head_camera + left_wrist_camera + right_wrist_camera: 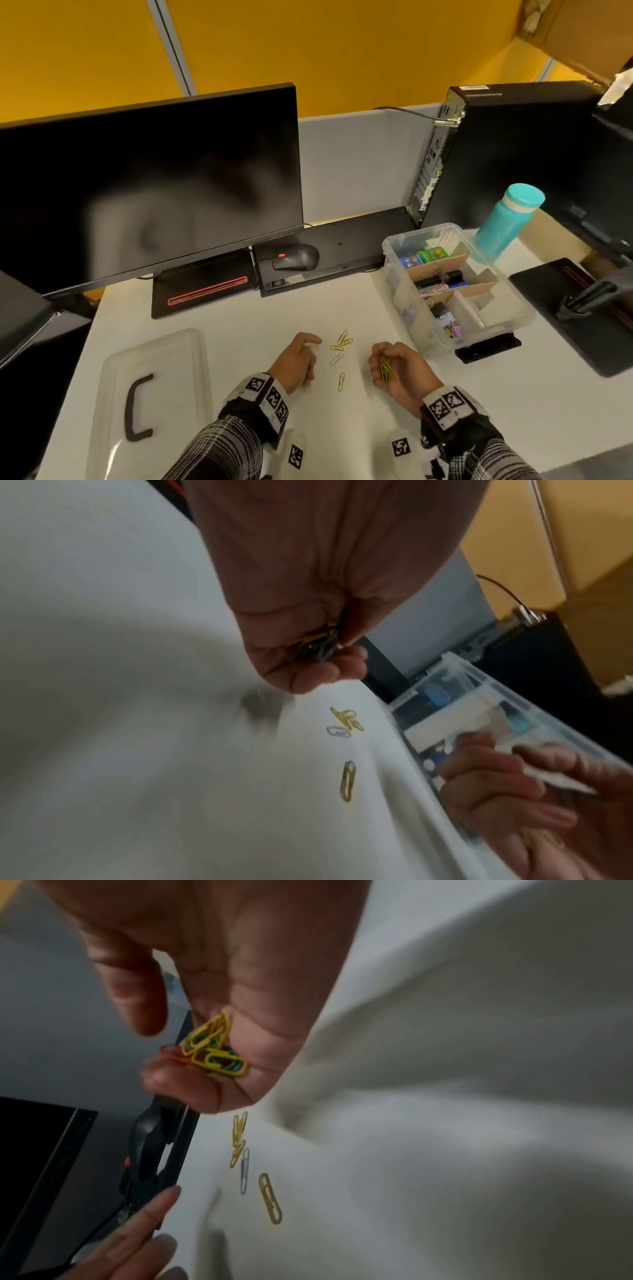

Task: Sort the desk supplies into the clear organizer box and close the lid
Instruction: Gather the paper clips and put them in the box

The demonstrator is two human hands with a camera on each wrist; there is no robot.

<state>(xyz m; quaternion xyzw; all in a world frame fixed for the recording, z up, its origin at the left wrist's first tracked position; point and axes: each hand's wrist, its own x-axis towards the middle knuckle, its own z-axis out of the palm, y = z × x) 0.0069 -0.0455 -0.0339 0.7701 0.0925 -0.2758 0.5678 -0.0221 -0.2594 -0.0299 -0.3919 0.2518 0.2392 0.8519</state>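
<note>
Several loose paper clips [338, 347] lie on the white desk between my hands, also seen in the left wrist view [345, 722] and the right wrist view [240, 1139]. My right hand [394, 368] is palm up, fingers curled round a bunch of yellow and green paper clips [214, 1046]. My left hand [298, 358] rests on the desk left of the loose clips; a few clips [316, 642] are gripped in its curled fingers. The clear organizer box [510, 325] stands open at the right, its cardboard-divided compartments holding supplies. Its clear lid [150, 359] with a black handle lies flat at the left.
A monitor [147, 185] and its stand fill the back left, with a black mouse [296, 257] on a dark base behind the clips. A teal bottle [507, 219] and a black computer tower [507, 150] stand behind the box. Another monitor base [575, 308] lies at the right.
</note>
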